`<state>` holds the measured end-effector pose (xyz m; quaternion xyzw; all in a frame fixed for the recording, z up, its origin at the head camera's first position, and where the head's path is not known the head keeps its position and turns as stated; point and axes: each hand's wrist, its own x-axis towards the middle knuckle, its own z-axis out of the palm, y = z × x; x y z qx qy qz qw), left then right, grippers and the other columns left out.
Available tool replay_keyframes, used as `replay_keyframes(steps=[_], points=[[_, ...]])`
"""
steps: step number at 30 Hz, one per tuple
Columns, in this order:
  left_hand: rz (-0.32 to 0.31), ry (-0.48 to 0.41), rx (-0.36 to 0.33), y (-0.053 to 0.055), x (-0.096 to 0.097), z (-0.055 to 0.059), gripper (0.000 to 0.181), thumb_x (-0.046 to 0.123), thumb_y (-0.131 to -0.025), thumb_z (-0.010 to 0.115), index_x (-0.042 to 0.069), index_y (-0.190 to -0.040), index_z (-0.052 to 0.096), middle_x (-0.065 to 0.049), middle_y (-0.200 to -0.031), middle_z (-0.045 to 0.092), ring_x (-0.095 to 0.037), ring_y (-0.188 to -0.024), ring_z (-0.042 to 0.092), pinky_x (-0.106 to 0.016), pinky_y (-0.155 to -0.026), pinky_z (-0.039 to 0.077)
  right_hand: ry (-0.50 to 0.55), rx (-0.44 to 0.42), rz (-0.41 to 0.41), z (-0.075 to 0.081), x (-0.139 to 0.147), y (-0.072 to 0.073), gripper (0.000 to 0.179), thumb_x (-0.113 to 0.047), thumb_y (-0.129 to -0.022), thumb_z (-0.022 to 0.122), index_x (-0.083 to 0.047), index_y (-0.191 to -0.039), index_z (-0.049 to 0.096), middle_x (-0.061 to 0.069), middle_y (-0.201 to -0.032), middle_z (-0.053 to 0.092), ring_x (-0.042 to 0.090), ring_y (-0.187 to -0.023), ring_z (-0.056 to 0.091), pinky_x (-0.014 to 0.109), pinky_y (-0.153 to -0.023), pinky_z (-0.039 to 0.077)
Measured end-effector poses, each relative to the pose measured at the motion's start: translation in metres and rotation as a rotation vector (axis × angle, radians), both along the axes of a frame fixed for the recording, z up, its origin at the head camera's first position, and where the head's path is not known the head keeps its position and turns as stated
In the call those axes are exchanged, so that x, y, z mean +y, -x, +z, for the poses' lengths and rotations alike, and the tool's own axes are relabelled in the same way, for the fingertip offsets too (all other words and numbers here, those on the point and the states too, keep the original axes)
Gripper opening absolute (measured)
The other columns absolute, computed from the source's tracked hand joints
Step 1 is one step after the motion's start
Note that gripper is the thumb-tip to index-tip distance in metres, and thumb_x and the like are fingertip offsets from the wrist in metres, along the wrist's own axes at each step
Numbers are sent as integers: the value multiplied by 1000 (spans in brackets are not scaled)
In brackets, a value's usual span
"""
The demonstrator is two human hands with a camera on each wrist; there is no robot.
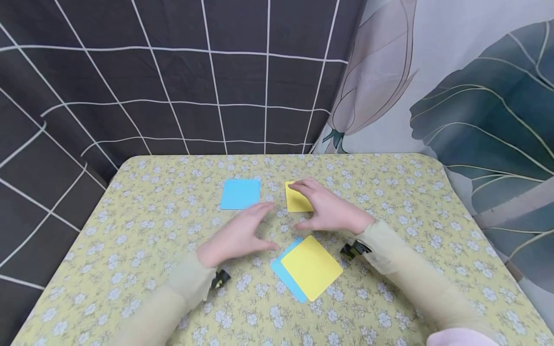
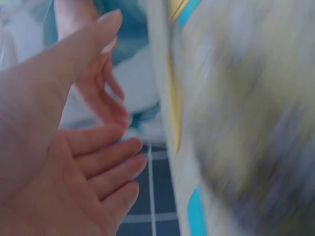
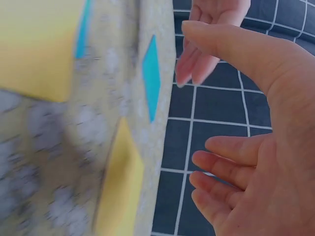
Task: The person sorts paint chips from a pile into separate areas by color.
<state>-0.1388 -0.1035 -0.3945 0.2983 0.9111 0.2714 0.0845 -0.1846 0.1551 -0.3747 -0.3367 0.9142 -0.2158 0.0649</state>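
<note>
In the head view my left hand [image 1: 238, 236] is held over the table with its fingers relaxed and apart, holding nothing. It is nearest a blue square card [image 1: 240, 194] at the back. My right hand [image 1: 331, 207], also empty, hovers with loosely bent fingers and hides part of a yellow square card [image 1: 297, 199]. Closer to the front, a second yellow card [image 1: 312, 268] lies turned like a diamond on top of another blue card [image 1: 289, 276], whose left edge shows. Both wrist views show the palms facing each other with nothing between the fingers.
A table with a yellow flowered cloth [image 1: 143, 230] carries the cards. Behind it hangs a dark curtain with white grid lines [image 1: 182, 77], and at the right a leaf-patterned curtain [image 1: 484, 120]. A small black device [image 1: 355, 250] sits at each wrist.
</note>
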Motion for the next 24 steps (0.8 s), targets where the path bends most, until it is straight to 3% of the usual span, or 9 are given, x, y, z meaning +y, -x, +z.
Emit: replay_keyframes(steps=[4,9,13,18,24], points=[[-27,34,34,-21,18,-9,105,57,-78,83,5,-156,38,-12,-159,39,-28,-145,35,-44,-119,29,-39,-28,-16,-5,16,-14,106,-48,-72,90,-3,-154,41,16,-155,41,33,-141,38,51,-114,37],[-81,119,72,-46,38,-18,115,66,-74,81,0,-156,34,-15,-159,37,-28,-146,34,-41,-120,27,-54,-28,32,-12,33,-32,113,-49,-61,96,-1,-151,46,16,-153,44,34,-140,39,51,-113,38],[-133,198,118,-59,51,-23,120,70,-73,79,-3,-156,33,-16,-159,36,-28,-146,33,-37,-121,25,-55,-68,68,-18,43,-46,115,-46,-56,99,-2,-150,48,13,-149,46,31,-136,42,48,-111,41],[-171,249,165,-64,56,-26,102,63,-81,78,-1,-151,43,-17,-158,37,-28,-145,34,-37,-120,27,-57,-119,104,-26,50,-60,110,-40,-55,100,-5,-148,51,4,-143,48,24,-128,46,44,-104,49],[-187,270,139,-57,52,-21,80,49,-88,78,4,-148,51,-13,-157,40,-27,-145,35,-38,-118,32,-68,-107,141,-31,52,-66,104,-38,-55,99,-6,-144,55,-1,-134,50,17,-118,44,40,-96,52]])
